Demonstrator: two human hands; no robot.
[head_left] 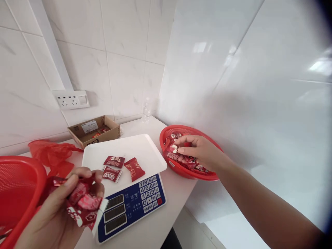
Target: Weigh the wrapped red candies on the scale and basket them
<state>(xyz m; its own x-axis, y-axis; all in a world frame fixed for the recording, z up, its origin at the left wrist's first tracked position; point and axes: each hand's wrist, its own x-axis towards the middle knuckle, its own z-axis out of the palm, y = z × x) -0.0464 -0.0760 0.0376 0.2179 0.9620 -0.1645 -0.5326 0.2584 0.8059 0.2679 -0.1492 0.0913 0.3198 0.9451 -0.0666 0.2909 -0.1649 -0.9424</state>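
Note:
Several red wrapped candies (pixel 85 204) fill my left hand (pixel 64 204), its fingers curled around them in front of the scale. My right hand (pixel 193 148) pinches a red candy packet (pixel 172 148) over the red basket (pixel 181 174) on the right, which holds many more wrapped candies. Between my hands stands an electronic scale (pixel 135 207) with a white tray (pixel 153 155). On that tray lie three red candy packets (pixel 135 169), apart from both hands.
A second red basket (pixel 38 169) stands at the left edge. Behind it lie a crumpled red plastic bag (pixel 54 155) and an open cardboard box (pixel 103 135) with a few packets inside. A clear bottle (pixel 146 112) stands in the corner, and a white wall panel borders the right basket.

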